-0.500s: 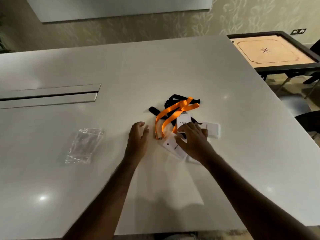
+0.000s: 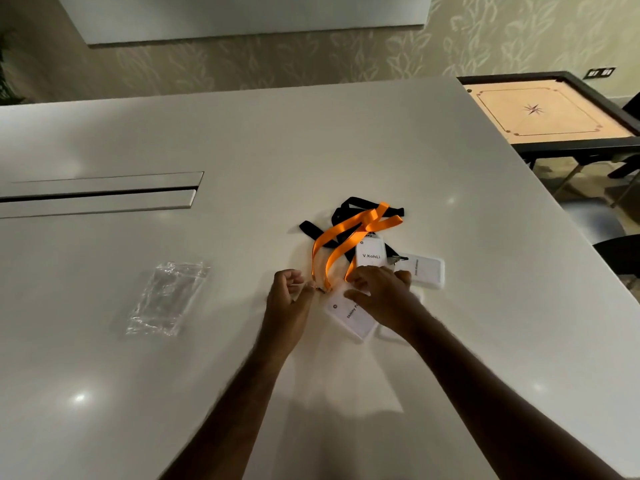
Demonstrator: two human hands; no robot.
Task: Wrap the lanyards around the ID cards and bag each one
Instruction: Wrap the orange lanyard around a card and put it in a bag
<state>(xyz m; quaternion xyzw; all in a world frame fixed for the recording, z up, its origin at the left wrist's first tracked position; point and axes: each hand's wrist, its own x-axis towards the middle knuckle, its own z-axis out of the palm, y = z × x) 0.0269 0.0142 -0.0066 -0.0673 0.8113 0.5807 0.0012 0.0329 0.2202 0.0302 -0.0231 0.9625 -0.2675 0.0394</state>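
Sorting step, nothing wrapped yet: left hand (image 2: 289,299) curls its grip by the orange lanyard (image 2: 341,240) clip, contact unclear, right hand (image 2: 379,294) presses spread fingers on ID cards (image 2: 349,315); next likely needs one card pulled free of the tangle.

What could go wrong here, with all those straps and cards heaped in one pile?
The orange lanyard lies crossed over the black lanyard, so pulling one may drag the other and its card along. The right hand rests across several ID cards, so a card might get paired with the wrong strap. The plastic bags lie well off to the left, so a wrapped lanyard could loosen on the way.
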